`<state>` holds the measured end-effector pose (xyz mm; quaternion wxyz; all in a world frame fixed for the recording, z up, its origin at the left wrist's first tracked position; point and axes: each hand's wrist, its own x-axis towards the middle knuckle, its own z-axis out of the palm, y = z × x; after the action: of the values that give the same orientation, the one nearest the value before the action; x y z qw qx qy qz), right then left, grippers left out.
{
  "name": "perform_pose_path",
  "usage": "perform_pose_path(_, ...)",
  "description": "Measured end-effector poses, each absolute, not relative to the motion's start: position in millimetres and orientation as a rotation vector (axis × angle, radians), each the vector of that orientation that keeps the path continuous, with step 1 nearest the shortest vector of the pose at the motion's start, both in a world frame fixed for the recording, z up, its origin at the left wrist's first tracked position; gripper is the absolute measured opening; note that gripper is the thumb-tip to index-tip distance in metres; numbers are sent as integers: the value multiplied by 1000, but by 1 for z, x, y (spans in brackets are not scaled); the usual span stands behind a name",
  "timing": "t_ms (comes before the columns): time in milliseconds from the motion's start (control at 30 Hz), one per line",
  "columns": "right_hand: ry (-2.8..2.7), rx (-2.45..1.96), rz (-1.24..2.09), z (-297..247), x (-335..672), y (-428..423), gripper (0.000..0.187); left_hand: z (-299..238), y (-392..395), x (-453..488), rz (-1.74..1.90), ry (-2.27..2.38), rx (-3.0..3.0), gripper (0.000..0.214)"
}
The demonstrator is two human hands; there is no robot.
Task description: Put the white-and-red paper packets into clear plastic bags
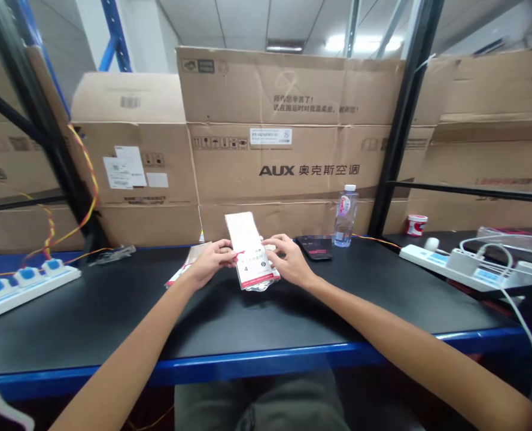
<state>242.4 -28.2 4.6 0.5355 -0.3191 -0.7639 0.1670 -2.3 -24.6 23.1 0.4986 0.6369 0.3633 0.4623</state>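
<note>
Both hands hold a white packet with red print [248, 251], which stands tilted up from the black tabletop [113, 317] with clear plastic bunched at its lower end. My left hand [208, 262] grips its left edge, and my right hand [287, 257] has its fingers on the right edge. A flat paper packet with a red edge [187, 263] lies partly behind my left hand. Just right of my right hand lies a black phone [314, 247].
A water bottle [345, 218] stands at the table's back. Power strips sit at the left [23, 288] and right [470, 266], with cables and coloured wires nearby. A red-and-white cup [417, 225] stands far right. Cardboard boxes [283, 149] and black shelf uprights rise behind.
</note>
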Motion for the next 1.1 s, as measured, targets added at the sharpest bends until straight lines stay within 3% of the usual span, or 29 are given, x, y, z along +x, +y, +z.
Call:
perform_pose_path(733,-1840,-755,466,11,252,-25,5,30,-34,4,956,848,1670,35)
perform_pose_path(933,-1822,-843,606,10,253,-20,22,28,-40,11,892,837,1696,34)
perform_pose_path(1100,-1868,-876,736,2,252,-9,25,26,-41,17,878,879,1708,35)
